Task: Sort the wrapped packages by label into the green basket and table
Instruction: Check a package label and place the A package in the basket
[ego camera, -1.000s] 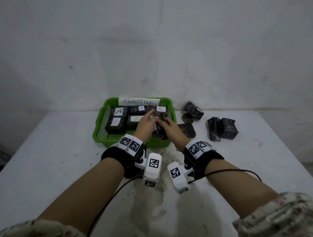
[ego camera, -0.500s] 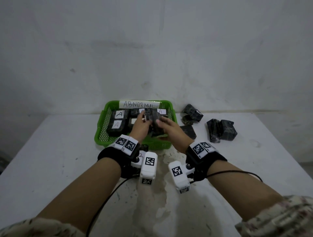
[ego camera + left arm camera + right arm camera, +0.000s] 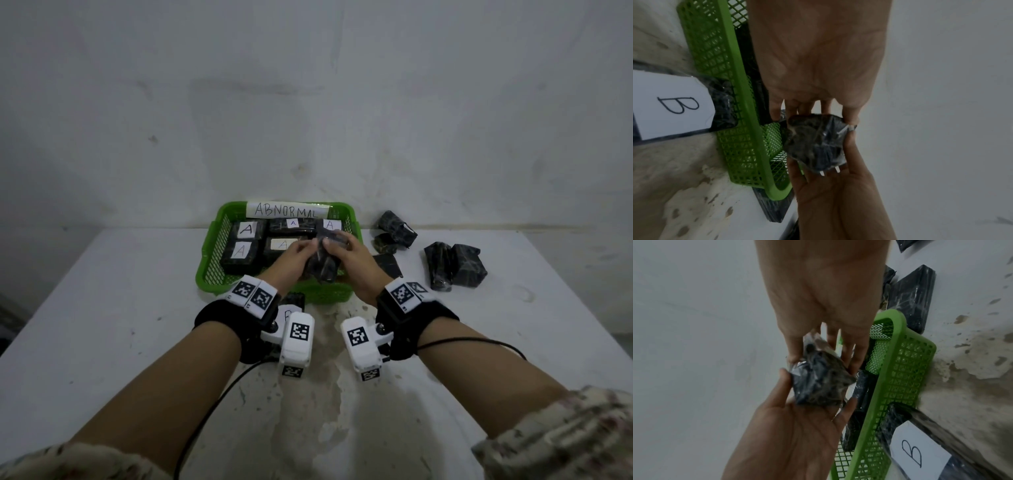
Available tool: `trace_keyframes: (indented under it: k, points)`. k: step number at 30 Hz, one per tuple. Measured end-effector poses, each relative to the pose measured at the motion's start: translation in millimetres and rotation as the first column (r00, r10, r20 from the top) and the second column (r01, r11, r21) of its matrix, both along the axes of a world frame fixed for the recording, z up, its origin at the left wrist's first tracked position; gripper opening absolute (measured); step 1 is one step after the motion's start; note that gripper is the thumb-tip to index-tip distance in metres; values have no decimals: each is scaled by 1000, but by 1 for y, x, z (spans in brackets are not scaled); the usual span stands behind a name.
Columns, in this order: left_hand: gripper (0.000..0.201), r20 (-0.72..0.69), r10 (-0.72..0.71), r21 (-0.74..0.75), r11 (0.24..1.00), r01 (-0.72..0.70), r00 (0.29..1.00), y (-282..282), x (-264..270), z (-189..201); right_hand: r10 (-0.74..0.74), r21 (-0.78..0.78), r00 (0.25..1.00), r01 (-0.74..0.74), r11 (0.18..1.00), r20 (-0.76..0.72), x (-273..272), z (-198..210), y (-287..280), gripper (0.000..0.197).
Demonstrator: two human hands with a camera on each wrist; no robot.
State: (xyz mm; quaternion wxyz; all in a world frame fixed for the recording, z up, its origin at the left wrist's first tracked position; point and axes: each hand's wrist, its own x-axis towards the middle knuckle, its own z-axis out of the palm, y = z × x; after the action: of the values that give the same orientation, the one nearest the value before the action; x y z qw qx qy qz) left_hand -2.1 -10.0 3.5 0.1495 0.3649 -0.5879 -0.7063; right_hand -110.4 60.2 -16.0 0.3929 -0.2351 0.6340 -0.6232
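Quick update vs a sec ago: same dark wrapped package (image 3: 322, 263), still up between both hands, but now tipped more upright and lifted a bit over the near rim of the green basket (image 3: 212, 246). Looks like a mid-air turn to hunt for the label, imo. No letter showing on it in any view atm, so can't call basket or table (image 3: 102, 342) yet.

Hands:
- left hand (image 3: 291, 258): fingers curled round the package's left side, thumb on the upper corner per the left wrist view. Grasping, not released.
- right hand (image 3: 356, 262): cupped under/around the right side, fingertips (image 3: 851, 133) pinching the crinkly wrap. Also grasping.

Package (image 3: 816, 142) clear of everything else, not touching basket or table, hanging above the basket's near-right corner.

Rest of the scene, fwiw:
- basket sits toward the far edge of the table, tagged ABNORMAL, w/ five "A" packages inside.
- one "B" package (image 3: 672, 104) flat on the table, touching the basket's near wall.
- a few unlabelled-looking dark packages (image 3: 452, 267) loose near the far right corner, prob still to sort.

Next bit prob needs another rotation till the label faces up.
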Motion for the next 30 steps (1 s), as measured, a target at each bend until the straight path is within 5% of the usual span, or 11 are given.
trace_keyframes:
  k: [4,13,20,30]
  points:
    - [40,-83,98,126,988,-88,992,4,-7,0,4,-17,998,-5,1000,-57,8,2,-4,40]
    - [34,-86,71,33,997,-69,994,5,-15,5,2,-64,922,-29,998,-388,11,-1,-9,15]
    - [28,-30,129,-225,965,-133,991,-4,-16,-4,100,-67,978,-114,991,-185,16,7,-10,23]
    - [34,-202,68,23,998,-65,977,1,-8,3,41,-163,998,-34,986,41,9,3,-11,37]
